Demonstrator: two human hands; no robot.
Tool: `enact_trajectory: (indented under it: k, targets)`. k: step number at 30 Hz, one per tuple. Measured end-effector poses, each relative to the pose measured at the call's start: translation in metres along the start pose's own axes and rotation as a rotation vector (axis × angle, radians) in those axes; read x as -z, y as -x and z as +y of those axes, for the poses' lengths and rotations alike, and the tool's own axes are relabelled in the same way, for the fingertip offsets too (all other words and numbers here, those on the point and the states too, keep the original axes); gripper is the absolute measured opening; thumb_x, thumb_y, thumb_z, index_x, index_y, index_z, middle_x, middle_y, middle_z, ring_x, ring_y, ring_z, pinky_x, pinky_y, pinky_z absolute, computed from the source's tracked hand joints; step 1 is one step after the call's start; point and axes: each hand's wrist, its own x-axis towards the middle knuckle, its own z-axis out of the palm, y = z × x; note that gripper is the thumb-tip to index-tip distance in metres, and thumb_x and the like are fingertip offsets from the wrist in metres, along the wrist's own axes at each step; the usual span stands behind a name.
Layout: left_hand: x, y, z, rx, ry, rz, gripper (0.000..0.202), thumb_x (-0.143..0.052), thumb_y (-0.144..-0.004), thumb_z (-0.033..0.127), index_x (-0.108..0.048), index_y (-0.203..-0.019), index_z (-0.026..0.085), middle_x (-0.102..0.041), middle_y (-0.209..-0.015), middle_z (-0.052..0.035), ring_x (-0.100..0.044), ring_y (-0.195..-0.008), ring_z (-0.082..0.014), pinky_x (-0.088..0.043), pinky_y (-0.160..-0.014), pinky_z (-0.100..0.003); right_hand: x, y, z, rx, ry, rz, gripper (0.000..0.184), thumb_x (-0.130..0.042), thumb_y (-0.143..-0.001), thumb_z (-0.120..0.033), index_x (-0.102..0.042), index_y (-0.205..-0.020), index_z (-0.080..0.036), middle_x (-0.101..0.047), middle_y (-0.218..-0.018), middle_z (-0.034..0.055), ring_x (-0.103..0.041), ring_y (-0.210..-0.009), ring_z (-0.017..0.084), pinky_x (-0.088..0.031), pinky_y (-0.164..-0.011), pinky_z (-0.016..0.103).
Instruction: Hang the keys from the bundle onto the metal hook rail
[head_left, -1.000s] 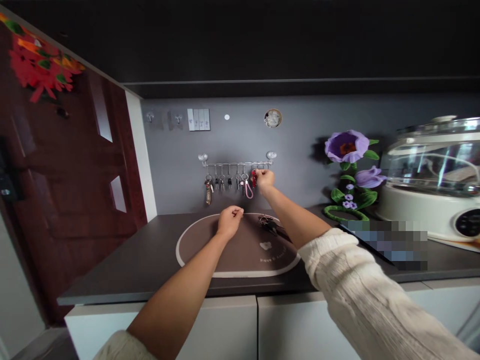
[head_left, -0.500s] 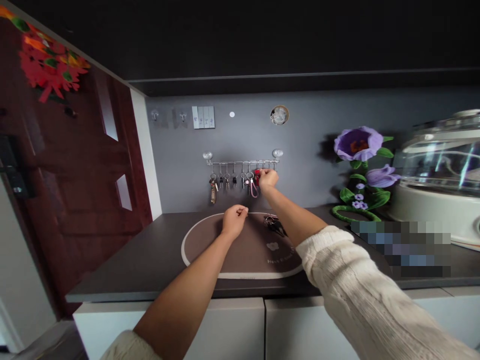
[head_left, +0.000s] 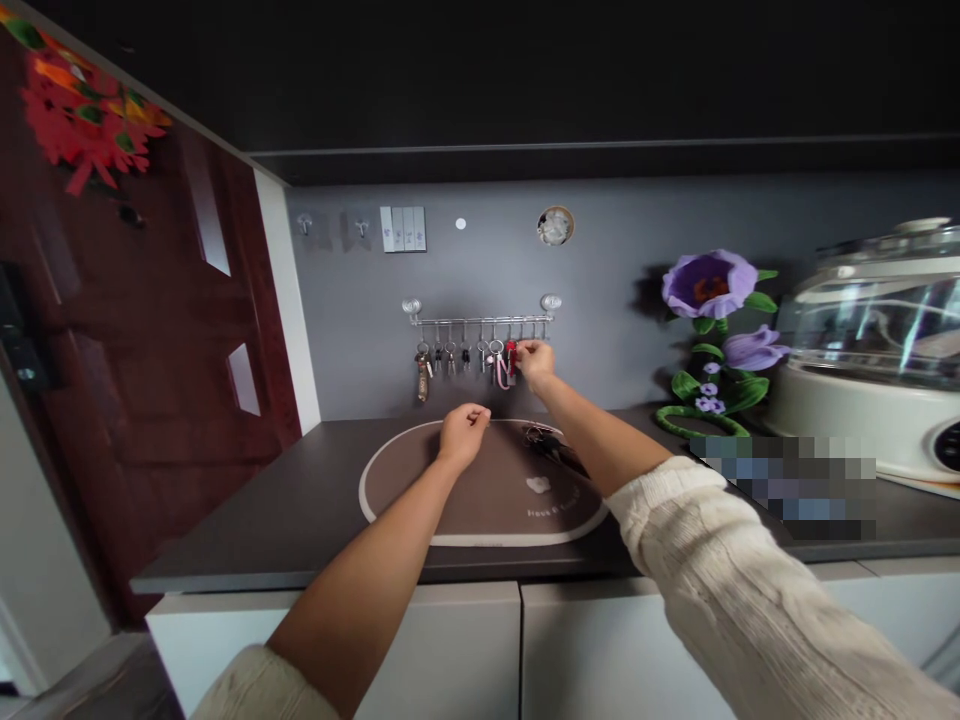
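My right hand (head_left: pixel 536 362) reaches up to the hook rail (head_left: pixel 480 321) on the wall. Its thumb and fingertips are pinched at the edge of a red key fob (head_left: pixel 511 352), which hangs near the rail's right end. Left of the fob, a pink strap (head_left: pixel 502 374) and several key rings hang from the hooks. My left hand (head_left: pixel 463 436) hovers over the brown mat (head_left: pixel 420 490) with its fingers curled together; whatever they may hold is hidden. On the mat, close to my right forearm, lies a dark bunch of keys (head_left: pixel 546 443), partly covered by the arm.
A purple fabric flower (head_left: pixel 709 285) and a white appliance with a clear lid (head_left: pixel 862 400) stand on the counter (head_left: pixel 247 510) at right. Overhead runs a dark cabinet (head_left: pixel 480 90). A dark red door (head_left: pixel 150 380) is at left, and small hooks (head_left: pixel 361 229) stick to the wall.
My right hand has shifted slightly right relative to the rail, so more of the red fob shows. My left hand has stayed nearly still. The whole view has moved slightly.
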Motion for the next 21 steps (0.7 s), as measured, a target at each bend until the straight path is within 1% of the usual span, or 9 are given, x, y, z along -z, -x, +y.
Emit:
enact_trajectory:
  k: [2, 4, 9, 12, 15, 17, 21]
  targets:
    - [0.000, 0.000, 0.000, 0.001, -0.012, -0.013, 0.019, -0.051, -0.068, 0.030, -0.060, -0.069, 0.013, -0.056, -0.057, -0.0015, -0.049, -0.055, -0.0108, -0.038, -0.055, -0.023, 0.005, 0.003, -0.003, -0.031, -0.089, -0.071, 0.008, -0.044, -0.066, -0.009, -0.049, -0.066, -0.015, -0.053, -0.061, -0.0016, -0.050, -0.053, 0.006, -0.044, -0.058, 0.021]
    - [0.000, 0.000, 0.000, 0.001, -0.017, -0.025, 0.019, -0.051, -0.067, 0.030, -0.059, -0.069, 0.013, -0.056, -0.057, -0.0012, -0.048, -0.054, -0.0102, -0.037, -0.055, -0.022, 0.011, 0.008, -0.006, -0.053, -0.132, -0.133, 0.008, -0.046, -0.065, -0.007, -0.049, -0.066, -0.014, -0.053, -0.061, -0.0020, -0.051, -0.054, 0.006, -0.044, -0.059, 0.020]
    - [-0.001, 0.001, -0.003, 0.011, 0.000, -0.070, 0.019, -0.050, -0.068, 0.031, -0.058, -0.068, 0.013, -0.054, -0.056, -0.0004, -0.046, -0.052, -0.0093, -0.036, -0.053, -0.022, 0.028, 0.024, -0.014, -0.128, -0.140, -0.246, 0.011, -0.050, -0.066, -0.004, -0.052, -0.070, -0.014, -0.055, -0.061, -0.0009, -0.053, -0.057, 0.006, -0.044, -0.063, 0.021]
    - [-0.002, 0.003, -0.002, 0.014, 0.010, -0.111, 0.018, -0.050, -0.067, 0.029, -0.058, -0.069, 0.013, -0.054, -0.057, -0.0007, -0.046, -0.052, -0.0093, -0.036, -0.054, -0.022, 0.039, 0.035, -0.018, -0.181, -0.138, -0.332, 0.009, -0.051, -0.068, -0.006, -0.052, -0.071, -0.014, -0.058, -0.065, 0.0010, -0.055, -0.061, 0.007, -0.045, -0.065, 0.023]
    - [-0.002, 0.005, -0.001, 0.017, 0.011, -0.150, 0.016, -0.050, -0.067, 0.027, -0.059, -0.069, 0.013, -0.055, -0.059, -0.0013, -0.047, -0.053, -0.0093, -0.037, -0.054, -0.022, 0.053, 0.046, -0.021, -0.156, -0.057, -0.432, 0.003, -0.054, -0.069, -0.013, -0.055, -0.072, -0.014, -0.060, -0.069, 0.0025, -0.055, -0.062, 0.008, -0.044, -0.062, 0.023]
    - [-0.002, 0.006, -0.001, 0.028, 0.019, -0.171, 0.016, -0.051, -0.067, 0.026, -0.059, -0.070, 0.013, -0.055, -0.060, -0.0014, -0.047, -0.053, -0.0092, -0.036, -0.053, -0.022, 0.063, 0.053, -0.019, -0.109, 0.024, -0.484, 0.008, -0.057, -0.067, -0.018, -0.057, -0.074, -0.014, -0.060, -0.069, 0.0023, -0.053, -0.060, 0.007, -0.042, -0.059, 0.021]
    - [-0.003, 0.011, 0.000, 0.083, 0.065, -0.200, 0.015, -0.053, -0.066, 0.025, -0.059, -0.073, 0.012, -0.054, -0.059, -0.0004, -0.047, -0.052, -0.0086, -0.037, -0.053, -0.022, 0.082, 0.068, -0.009, -0.051, 0.178, -0.565, 0.017, -0.061, -0.062, -0.026, -0.059, -0.073, -0.013, -0.058, -0.063, 0.0001, -0.047, -0.053, 0.006, -0.037, -0.054, 0.020]
